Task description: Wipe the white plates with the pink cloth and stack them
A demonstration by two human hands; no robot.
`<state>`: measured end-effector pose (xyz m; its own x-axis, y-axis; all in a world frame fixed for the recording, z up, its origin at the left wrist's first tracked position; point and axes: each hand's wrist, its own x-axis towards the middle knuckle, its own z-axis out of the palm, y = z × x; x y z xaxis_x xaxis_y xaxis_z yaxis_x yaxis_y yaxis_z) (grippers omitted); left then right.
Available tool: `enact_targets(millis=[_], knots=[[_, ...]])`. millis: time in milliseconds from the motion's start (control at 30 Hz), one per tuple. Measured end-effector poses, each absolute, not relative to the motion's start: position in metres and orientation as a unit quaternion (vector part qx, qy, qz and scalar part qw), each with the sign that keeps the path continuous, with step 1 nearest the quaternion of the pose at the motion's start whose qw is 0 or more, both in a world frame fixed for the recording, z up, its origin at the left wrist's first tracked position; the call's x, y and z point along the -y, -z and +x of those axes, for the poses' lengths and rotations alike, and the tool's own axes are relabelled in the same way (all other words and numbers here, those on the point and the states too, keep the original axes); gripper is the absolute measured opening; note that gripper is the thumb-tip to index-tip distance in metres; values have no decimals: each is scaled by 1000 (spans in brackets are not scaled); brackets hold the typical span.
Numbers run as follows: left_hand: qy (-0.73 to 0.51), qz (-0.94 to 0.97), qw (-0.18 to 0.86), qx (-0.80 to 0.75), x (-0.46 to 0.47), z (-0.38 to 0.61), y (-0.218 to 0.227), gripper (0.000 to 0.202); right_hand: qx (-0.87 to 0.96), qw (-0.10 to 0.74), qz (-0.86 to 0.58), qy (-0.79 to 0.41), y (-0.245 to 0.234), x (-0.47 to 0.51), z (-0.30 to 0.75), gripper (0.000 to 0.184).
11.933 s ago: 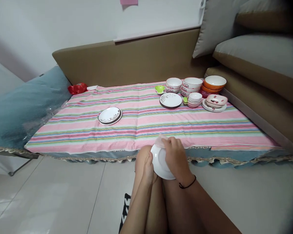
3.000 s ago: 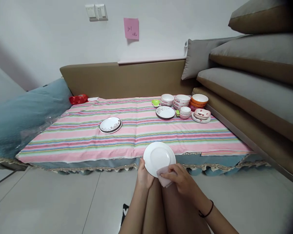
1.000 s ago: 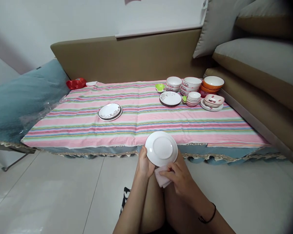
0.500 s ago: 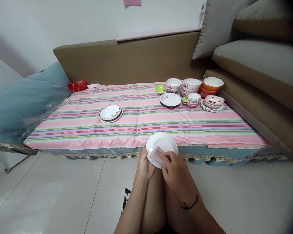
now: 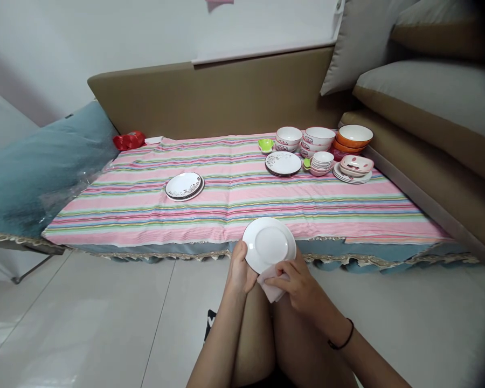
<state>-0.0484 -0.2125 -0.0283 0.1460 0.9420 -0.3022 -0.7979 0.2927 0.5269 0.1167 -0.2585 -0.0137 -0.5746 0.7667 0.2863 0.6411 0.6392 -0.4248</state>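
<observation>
A white plate (image 5: 270, 242) is tilted up above my knees, its round foot ring facing me. My left hand (image 5: 240, 269) grips its left rim, thumb in front and fingers behind. In my right hand (image 5: 297, 280) is a folded pale pink cloth (image 5: 272, 288), pressed at the plate's lower right edge. Beyond, on the striped cloth (image 5: 222, 215), lies a small stack of plates (image 5: 183, 185) with a dark floral pattern. Another patterned plate stack (image 5: 283, 163) sits farther right.
Stacked white bowls (image 5: 289, 136), orange bowls (image 5: 355, 134), small white bowls (image 5: 322, 158) and pink-patterned dishes (image 5: 357, 164) crowd the back right. A green dish (image 5: 265, 145) stands beside them. A red bundle (image 5: 129, 140) lies back left; grey-brown cushions (image 5: 432, 97) rise at right.
My right hand has slid the cloth from the plate's underside down to its lower right rim. My left hand keeps its hold, and the plate has barely moved.
</observation>
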Motion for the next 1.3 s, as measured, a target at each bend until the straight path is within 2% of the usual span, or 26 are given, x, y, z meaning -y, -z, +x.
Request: enact_targets(millis=[233,367,433,533,600,700,833,933,1000,1300], knots=[[-590,145,734,-304,208,-50,35,54,871,167,-419,-197,-10,226,163,51],[-588,152,734,-304,209,-53,36,58,877,143,-441,-128,-20,192,187,36],[-586,154,735,-306,211,-54,35,58,866,145,-471,-81,-20,179,195,38],[-585,155,736,-304,214,-54,32,56,824,220,-520,-52,-18,174,194,50],[-583,150,739,-301,215,-55,31,57,777,295,-551,-73,-16,183,186,49],[-587,137,738,-305,215,-54,31,55,680,363,-616,-159,-12,210,169,43],[-590,122,737,-307,215,-55,33,57,521,393,-696,-300,0,251,151,37],[-592,111,741,-298,216,-55,34,60,384,431,-680,-452,9,273,140,46],[-605,97,733,-297,217,-56,35,60,304,469,-653,-511,12,279,131,52],[-611,136,723,-292,217,-52,33,69,196,574,-587,-537,16,257,95,57]])
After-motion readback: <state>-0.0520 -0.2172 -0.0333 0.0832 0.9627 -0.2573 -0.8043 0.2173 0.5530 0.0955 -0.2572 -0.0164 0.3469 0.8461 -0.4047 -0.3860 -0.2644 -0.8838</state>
